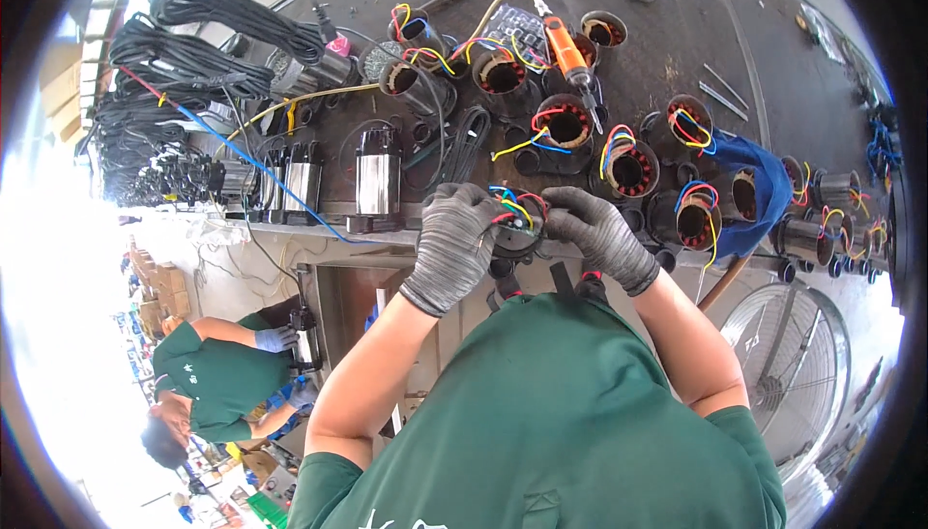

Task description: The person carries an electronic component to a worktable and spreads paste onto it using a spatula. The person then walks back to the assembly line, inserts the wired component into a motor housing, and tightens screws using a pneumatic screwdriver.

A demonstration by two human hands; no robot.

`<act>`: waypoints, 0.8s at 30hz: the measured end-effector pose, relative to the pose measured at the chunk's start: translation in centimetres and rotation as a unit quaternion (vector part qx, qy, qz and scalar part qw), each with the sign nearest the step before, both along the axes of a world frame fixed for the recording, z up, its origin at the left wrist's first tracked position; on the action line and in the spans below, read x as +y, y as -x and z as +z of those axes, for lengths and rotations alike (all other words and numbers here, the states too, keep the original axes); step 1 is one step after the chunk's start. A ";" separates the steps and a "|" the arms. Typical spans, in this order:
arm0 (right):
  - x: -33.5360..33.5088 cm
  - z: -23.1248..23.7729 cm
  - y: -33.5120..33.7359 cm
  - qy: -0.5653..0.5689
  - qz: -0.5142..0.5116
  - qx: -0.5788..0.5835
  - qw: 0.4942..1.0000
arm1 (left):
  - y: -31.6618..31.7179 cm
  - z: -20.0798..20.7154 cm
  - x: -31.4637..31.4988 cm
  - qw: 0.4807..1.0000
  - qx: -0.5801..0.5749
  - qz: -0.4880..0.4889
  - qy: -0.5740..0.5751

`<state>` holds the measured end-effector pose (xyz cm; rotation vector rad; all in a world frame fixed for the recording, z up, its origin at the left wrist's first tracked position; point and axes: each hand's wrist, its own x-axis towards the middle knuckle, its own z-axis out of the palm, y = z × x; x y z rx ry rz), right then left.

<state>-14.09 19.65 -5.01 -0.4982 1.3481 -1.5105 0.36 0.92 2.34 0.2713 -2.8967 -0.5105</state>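
At the bench's near edge, a round dark motor part (520, 237) stands between my gloved hands. Red, yellow and blue wires (522, 202) loop over its top. My left hand (452, 244), in a grey striped glove, is closed at its left side with the fingertips by the wires; what it pinches is hidden. On the other side, my right hand (604, 239), gloved alike, has its thumb and fingers pressed together at a red wire (536, 202). Left of my hands, a silver and black motor (378, 181) stands upright.
Open motor housings (630, 169) with coloured leads crowd the bench right and behind. An orange power screwdriver (567, 50) hangs or lies among them. Coiled black cables (184, 70) pile up at left. A co-worker (227, 374) handles a motor at lower left. A large fan (788, 365) stands lower right.
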 end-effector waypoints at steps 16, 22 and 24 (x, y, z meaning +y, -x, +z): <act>-0.5 1.0 0.5 0.012 0.025 -0.014 1.000 | 1.2 0.4 1.1 0.997 -0.051 -0.010 0.062; -0.6 0.5 0.0 0.050 0.022 0.064 0.996 | 0.5 -0.3 1.0 0.996 -0.061 -0.008 0.063; -0.6 0.4 0.0 0.050 0.021 0.064 0.996 | 0.6 -0.3 1.1 0.998 -0.036 -0.007 0.058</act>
